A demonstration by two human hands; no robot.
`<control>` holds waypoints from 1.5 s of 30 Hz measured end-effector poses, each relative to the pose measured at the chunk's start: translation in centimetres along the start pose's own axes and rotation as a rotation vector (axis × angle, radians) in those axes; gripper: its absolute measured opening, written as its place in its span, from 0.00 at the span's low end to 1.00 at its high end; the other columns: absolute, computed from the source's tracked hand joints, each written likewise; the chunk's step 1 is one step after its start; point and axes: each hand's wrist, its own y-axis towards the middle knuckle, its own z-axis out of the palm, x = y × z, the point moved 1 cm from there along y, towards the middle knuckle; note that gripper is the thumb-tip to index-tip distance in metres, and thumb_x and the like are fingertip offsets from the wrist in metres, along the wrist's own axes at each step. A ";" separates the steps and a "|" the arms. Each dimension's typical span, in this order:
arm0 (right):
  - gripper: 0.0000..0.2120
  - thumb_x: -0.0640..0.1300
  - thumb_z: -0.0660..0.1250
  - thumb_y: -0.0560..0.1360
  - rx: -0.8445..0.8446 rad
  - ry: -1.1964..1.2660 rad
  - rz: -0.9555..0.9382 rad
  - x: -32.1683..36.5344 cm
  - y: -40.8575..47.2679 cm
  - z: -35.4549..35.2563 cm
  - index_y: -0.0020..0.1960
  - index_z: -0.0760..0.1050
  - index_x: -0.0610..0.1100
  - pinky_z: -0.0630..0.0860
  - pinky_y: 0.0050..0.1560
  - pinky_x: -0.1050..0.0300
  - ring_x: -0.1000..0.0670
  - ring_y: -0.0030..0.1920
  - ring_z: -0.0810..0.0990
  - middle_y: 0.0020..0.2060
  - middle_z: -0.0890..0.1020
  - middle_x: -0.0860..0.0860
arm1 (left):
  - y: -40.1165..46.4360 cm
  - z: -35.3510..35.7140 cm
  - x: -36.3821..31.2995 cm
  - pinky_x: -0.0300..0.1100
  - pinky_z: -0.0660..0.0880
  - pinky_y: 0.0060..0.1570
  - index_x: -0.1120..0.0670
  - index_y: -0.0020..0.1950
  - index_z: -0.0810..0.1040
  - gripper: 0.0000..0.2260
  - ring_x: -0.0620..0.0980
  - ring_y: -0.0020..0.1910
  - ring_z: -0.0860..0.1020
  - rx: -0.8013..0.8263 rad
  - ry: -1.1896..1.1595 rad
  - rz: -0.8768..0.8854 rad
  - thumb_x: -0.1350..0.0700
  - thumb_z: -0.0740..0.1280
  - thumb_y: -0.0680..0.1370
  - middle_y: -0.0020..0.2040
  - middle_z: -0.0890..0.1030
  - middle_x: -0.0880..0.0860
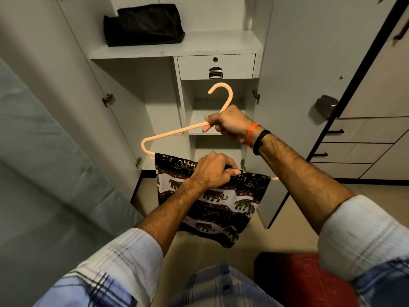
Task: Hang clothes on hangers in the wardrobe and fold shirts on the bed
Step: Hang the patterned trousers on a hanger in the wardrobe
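Here the bed (pixel 33 173) lay at the left, beside the open wardrobe (pixel 168 89). The peach hanger (pixel 177 132) was held tilted, so the elephant-print garment (pixel 212 200) could drape over its lower bar. The left hand (pixel 215 170) pinched the cloth at the bar, probably to straighten it. The right hand (pixel 228 124) was curled around the hanger neck, keeping the hook free for hanging.

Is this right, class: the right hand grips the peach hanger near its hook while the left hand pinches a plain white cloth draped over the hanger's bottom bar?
One detail is wrong. The cloth is not plain white: the head view shows dark and white bands printed with elephants. The right hand does grip the hanger near its hook, and the left hand pinches the cloth.
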 end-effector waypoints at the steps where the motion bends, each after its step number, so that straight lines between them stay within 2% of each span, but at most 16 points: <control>1: 0.14 0.46 0.65 0.79 0.003 -0.001 0.001 -0.1 0.0 0.0 0.43 0.85 0.40 0.57 0.22 0.63 0.56 0.22 0.59 0.20 0.70 0.56 | 0.1 0.0 0.0 0.45 0.77 0.55 0.45 0.52 0.85 0.09 0.47 0.48 0.81 -0.022 -0.023 -0.022 0.44 0.70 0.76 0.48 0.86 0.45; 6: 0.13 0.46 0.65 0.79 0.027 -0.002 -0.010 0.1 -0.2 0.4 0.42 0.85 0.40 0.56 0.23 0.62 0.55 0.22 0.59 0.20 0.70 0.56 | 0.4 0.2 -0.5 0.37 0.72 0.44 0.45 0.52 0.85 0.09 0.43 0.44 0.80 -0.227 -0.110 -0.150 0.44 0.70 0.76 0.47 0.85 0.43; 9: 0.13 0.45 0.65 0.80 0.030 -0.030 -0.006 0.3 -0.2 0.5 0.47 0.84 0.36 0.57 0.22 0.63 0.56 0.21 0.60 0.19 0.72 0.57 | 0.9 0.4 -0.6 0.41 0.75 0.48 0.45 0.53 0.84 0.11 0.45 0.47 0.80 -0.123 -0.020 -0.109 0.41 0.69 0.77 0.48 0.85 0.45; 13: 0.14 0.46 0.66 0.79 0.013 -0.021 0.004 -0.6 0.2 0.2 0.45 0.85 0.39 0.56 0.22 0.62 0.55 0.22 0.59 0.20 0.70 0.56 | 1.0 -0.3 0.1 0.42 0.75 0.48 0.47 0.51 0.85 0.16 0.46 0.46 0.79 0.027 0.037 -0.063 0.37 0.68 0.76 0.47 0.85 0.47; 16: 0.14 0.47 0.66 0.79 0.010 0.014 0.017 -1.1 0.4 -0.5 0.44 0.85 0.39 0.55 0.22 0.61 0.55 0.23 0.57 0.21 0.67 0.55 | 0.5 -1.6 1.5 0.44 0.77 0.51 0.47 0.51 0.85 0.16 0.44 0.47 0.80 0.068 0.059 -0.057 0.37 0.69 0.74 0.48 0.85 0.45; 21: 0.15 0.48 0.66 0.79 0.021 0.023 0.020 -1.4 0.8 -1.3 0.45 0.85 0.38 0.55 0.24 0.61 0.54 0.24 0.58 0.24 0.68 0.53 | -0.3 -4.1 4.7 0.45 0.77 0.52 0.46 0.51 0.85 0.14 0.44 0.47 0.80 0.100 0.053 -0.106 0.39 0.71 0.73 0.48 0.85 0.45; 30: 0.14 0.47 0.66 0.79 0.039 -0.025 0.018 -1.4 1.2 -1.7 0.44 0.85 0.39 0.57 0.24 0.61 0.54 0.24 0.59 0.23 0.69 0.53 | -1.4 -6.5 9.1 0.51 0.79 0.55 0.49 0.54 0.85 0.10 0.45 0.50 0.80 0.131 0.043 -0.195 0.48 0.73 0.75 0.50 0.85 0.46; 32: 0.14 0.47 0.66 0.79 0.049 -0.022 0.029 -1.4 1.2 -1.7 0.44 0.85 0.39 0.56 0.24 0.61 0.54 0.24 0.59 0.23 0.69 0.53 | -1.5 -6.6 9.3 0.48 0.79 0.55 0.49 0.54 0.85 0.09 0.44 0.49 0.81 0.085 0.019 -0.176 0.50 0.73 0.75 0.49 0.85 0.46; 34: 0.14 0.47 0.66 0.79 0.069 -0.028 0.054 -1.5 1.1 -1.6 0.44 0.85 0.40 0.55 0.23 0.62 0.55 0.24 0.58 0.23 0.68 0.53 | -1.5 -6.4 9.0 0.43 0.76 0.53 0.48 0.52 0.86 0.07 0.44 0.48 0.81 -0.038 0.029 -0.155 0.50 0.73 0.75 0.47 0.86 0.45; 37: 0.14 0.47 0.65 0.80 0.113 -0.005 0.084 -1.6 0.9 -1.7 0.45 0.84 0.39 0.55 0.20 0.63 0.55 0.22 0.59 0.21 0.66 0.55 | -1.4 -5.6 8.4 0.47 0.79 0.49 0.48 0.50 0.86 0.06 0.49 0.44 0.82 -0.343 0.098 -0.083 0.50 0.72 0.76 0.44 0.86 0.48; 39: 0.15 0.47 0.64 0.81 0.140 0.023 0.093 -1.5 0.8 -1.8 0.45 0.84 0.39 0.56 0.20 0.63 0.56 0.21 0.58 0.22 0.65 0.55 | -1.2 -5.2 7.8 0.48 0.80 0.46 0.49 0.51 0.86 0.05 0.52 0.42 0.83 -0.442 0.194 -0.045 0.54 0.71 0.76 0.43 0.86 0.50; 42: 0.15 0.48 0.64 0.81 0.147 0.046 0.084 -1.7 0.8 -1.6 0.44 0.84 0.40 0.56 0.20 0.63 0.55 0.21 0.58 0.22 0.65 0.55 | -0.6 -5.2 6.7 0.48 0.80 0.48 0.50 0.56 0.84 0.09 0.53 0.45 0.83 -0.277 0.420 -0.079 0.54 0.72 0.76 0.45 0.85 0.52; 45: 0.15 0.47 0.64 0.81 0.124 0.075 0.080 -2.2 1.0 -1.4 0.44 0.84 0.40 0.56 0.20 0.63 0.56 0.21 0.58 0.22 0.64 0.55 | 0.0 -5.3 5.8 0.44 0.78 0.53 0.51 0.59 0.82 0.11 0.48 0.49 0.83 -0.132 0.368 -0.133 0.54 0.73 0.76 0.49 0.85 0.50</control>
